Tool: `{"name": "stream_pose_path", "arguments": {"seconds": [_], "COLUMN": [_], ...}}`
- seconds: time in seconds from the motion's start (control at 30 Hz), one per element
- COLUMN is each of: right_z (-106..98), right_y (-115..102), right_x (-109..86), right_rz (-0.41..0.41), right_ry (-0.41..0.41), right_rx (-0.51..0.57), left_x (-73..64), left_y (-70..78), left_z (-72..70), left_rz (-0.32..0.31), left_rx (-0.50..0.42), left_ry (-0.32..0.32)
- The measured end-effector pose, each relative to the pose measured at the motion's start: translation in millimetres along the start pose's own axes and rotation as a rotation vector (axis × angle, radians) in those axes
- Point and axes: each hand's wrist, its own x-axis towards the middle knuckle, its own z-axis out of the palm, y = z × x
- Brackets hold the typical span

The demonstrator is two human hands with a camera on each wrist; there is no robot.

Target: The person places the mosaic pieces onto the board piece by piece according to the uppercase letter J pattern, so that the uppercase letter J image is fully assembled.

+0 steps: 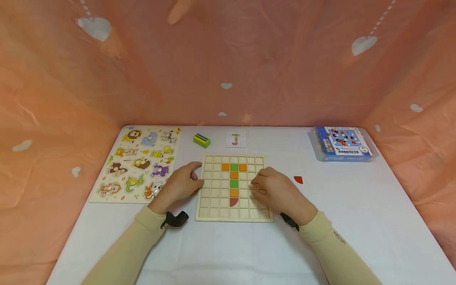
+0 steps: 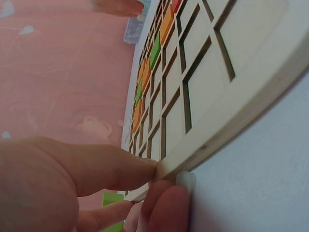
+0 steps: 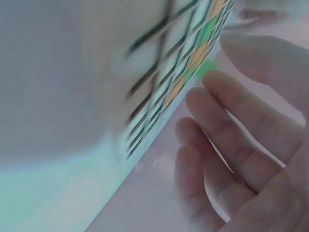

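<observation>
A wooden grid board [image 1: 213,212] lies on the table. Set in its squares are an orange, green, orange row [image 1: 234,167], a column of orange and green tiles [image 1: 234,183] below it, and a red rounded tile [image 1: 233,202] at the bottom. My left hand [image 1: 179,186] holds the board's left edge; in the left wrist view its thumb [image 2: 111,166] and curled fingers meet at the wooden rim. Over the board's right side hovers my right hand [image 1: 279,192], fingers loosely bent; the right wrist view shows nothing between them. A red quarter-round tile [image 1: 298,180] lies right of that hand.
An animal puzzle board [image 1: 139,166] covers the table's left side. Behind the grid board are a green block with coloured stripes [image 1: 202,140] and a pattern card [image 1: 236,139]. A boxed molecule set [image 1: 343,143] stands at the back right, before the pink curtain [image 1: 228,59].
</observation>
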Motion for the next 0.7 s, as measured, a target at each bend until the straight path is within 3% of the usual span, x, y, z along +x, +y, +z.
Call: {"name": "stream_pose_path", "arguments": {"seconds": [0.23, 0.47, 0.7], "right_z": [-19.2, -31.9, -32.8], "right_y": [44.2, 78.5, 99.6], "right_x": [-23.0, -44.8, -57.6], "right_rz": [0.060, 0.213, 0.230], "right_ry": [-0.007, -0.001, -0.023], "right_rx": [-0.059, -0.049, -0.068], "left_x": [-0.5, 0.4, -0.5], "left_y": [-0.2, -0.3, -0.4], "left_z": [1.0, 1.1, 2.1], "left_rz": [0.007, 0.002, -0.007], "left_rx": [0.007, 0.004, -0.014], "left_ry": [0.008, 0.003, -0.011]}}
